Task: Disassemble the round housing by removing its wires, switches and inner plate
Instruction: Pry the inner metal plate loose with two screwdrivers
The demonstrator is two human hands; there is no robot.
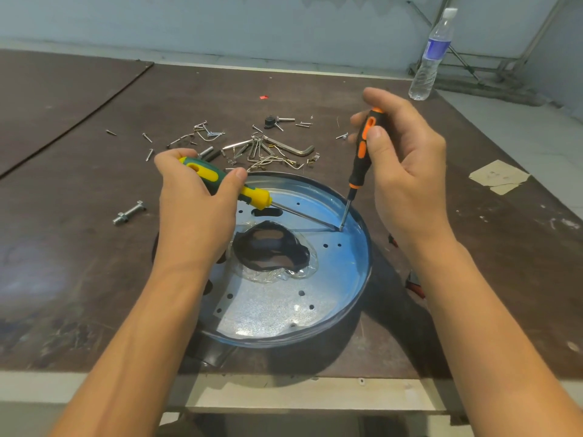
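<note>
A workshop: a scuffed brown worktop (94,247) strewn with loose screws (189,137), hex keys (293,148) and a bolt (129,213).

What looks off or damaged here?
The centre opening of the inner plate is ragged and black-edged, ringed by crumpled clear film: looks torn, not cleanly cut. Loose screws lie scattered on the table behind the housing.

Loose screws (202,134) lie behind the housing (315,310); bottle (432,58) far right.
</note>
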